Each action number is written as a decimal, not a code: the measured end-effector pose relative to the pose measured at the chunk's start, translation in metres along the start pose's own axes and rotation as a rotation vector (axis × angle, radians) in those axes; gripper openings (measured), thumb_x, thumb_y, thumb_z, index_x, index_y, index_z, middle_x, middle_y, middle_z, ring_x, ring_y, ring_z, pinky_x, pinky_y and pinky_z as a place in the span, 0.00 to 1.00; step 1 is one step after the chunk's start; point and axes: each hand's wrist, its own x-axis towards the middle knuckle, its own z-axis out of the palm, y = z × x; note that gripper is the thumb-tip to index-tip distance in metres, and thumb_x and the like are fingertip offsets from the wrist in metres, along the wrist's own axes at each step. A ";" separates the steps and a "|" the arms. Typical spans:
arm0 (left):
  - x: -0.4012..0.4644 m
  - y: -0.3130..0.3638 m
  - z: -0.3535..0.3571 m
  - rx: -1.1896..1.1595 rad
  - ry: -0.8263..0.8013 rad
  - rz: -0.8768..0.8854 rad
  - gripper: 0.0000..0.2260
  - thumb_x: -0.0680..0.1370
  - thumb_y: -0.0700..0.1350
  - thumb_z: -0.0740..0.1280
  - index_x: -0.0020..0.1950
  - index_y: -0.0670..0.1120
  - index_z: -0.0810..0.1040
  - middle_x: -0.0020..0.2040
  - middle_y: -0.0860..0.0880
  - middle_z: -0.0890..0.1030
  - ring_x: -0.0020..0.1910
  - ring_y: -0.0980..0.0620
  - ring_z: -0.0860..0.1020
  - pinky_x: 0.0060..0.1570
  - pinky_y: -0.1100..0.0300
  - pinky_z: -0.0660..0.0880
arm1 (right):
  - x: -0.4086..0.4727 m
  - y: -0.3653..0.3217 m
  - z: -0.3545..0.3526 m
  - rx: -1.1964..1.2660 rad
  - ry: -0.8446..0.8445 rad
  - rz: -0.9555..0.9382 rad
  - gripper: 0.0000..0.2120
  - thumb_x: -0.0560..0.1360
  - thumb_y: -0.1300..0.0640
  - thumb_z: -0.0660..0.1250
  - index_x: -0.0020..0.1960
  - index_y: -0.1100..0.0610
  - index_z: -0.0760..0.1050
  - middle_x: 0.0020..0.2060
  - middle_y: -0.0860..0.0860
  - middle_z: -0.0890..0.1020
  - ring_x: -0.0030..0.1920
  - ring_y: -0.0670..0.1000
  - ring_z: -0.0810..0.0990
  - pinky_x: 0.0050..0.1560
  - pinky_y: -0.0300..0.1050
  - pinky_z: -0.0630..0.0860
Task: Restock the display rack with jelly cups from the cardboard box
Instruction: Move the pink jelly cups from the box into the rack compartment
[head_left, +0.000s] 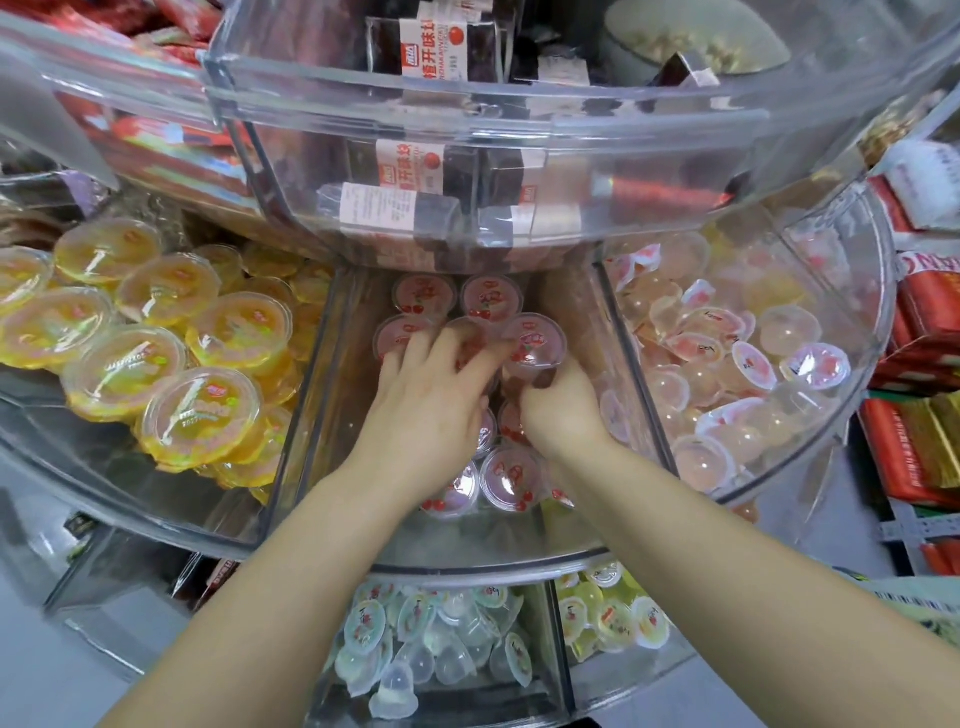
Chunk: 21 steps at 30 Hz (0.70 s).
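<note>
Both hands reach into the middle compartment (306, 415) of a clear round display rack. That compartment holds several pink cherry jelly cups (511, 475), some in rows at the back (491, 296). My right hand (558, 410) grips one pink cherry cup (535, 343) from below, holding it upright. My left hand (431, 395) lies palm down over the cups beside it, fingers spread across their lids; whether it grips one I cannot tell. The cardboard box is out of view.
Yellow jelly cups (171, 364) fill the left compartment and small pale pink jellies (727, 364) the right one. An upper clear tier (467, 119) with dark snack packs overhangs the hands. A lower tier holds small clear jellies (431, 639). Red packets (924, 431) line a shelf at right.
</note>
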 end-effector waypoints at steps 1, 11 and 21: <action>0.001 0.001 0.002 0.017 -0.005 0.017 0.24 0.74 0.42 0.63 0.70 0.54 0.67 0.66 0.46 0.69 0.63 0.42 0.65 0.57 0.48 0.62 | -0.002 0.000 -0.001 0.030 -0.008 -0.008 0.10 0.73 0.65 0.64 0.54 0.60 0.76 0.47 0.58 0.82 0.48 0.55 0.81 0.46 0.44 0.76; 0.002 -0.002 0.011 -0.012 -0.043 0.003 0.27 0.75 0.45 0.62 0.73 0.59 0.61 0.68 0.47 0.64 0.66 0.44 0.58 0.63 0.49 0.54 | -0.009 -0.011 -0.006 0.311 -0.059 0.129 0.07 0.75 0.67 0.61 0.50 0.63 0.77 0.40 0.59 0.81 0.40 0.54 0.78 0.40 0.48 0.75; -0.031 0.003 -0.031 -0.659 0.274 -0.167 0.14 0.75 0.40 0.65 0.59 0.53 0.77 0.55 0.58 0.76 0.55 0.63 0.73 0.55 0.77 0.64 | -0.050 -0.009 -0.053 0.443 -0.390 0.141 0.15 0.74 0.68 0.64 0.60 0.60 0.74 0.51 0.58 0.80 0.46 0.51 0.79 0.44 0.38 0.78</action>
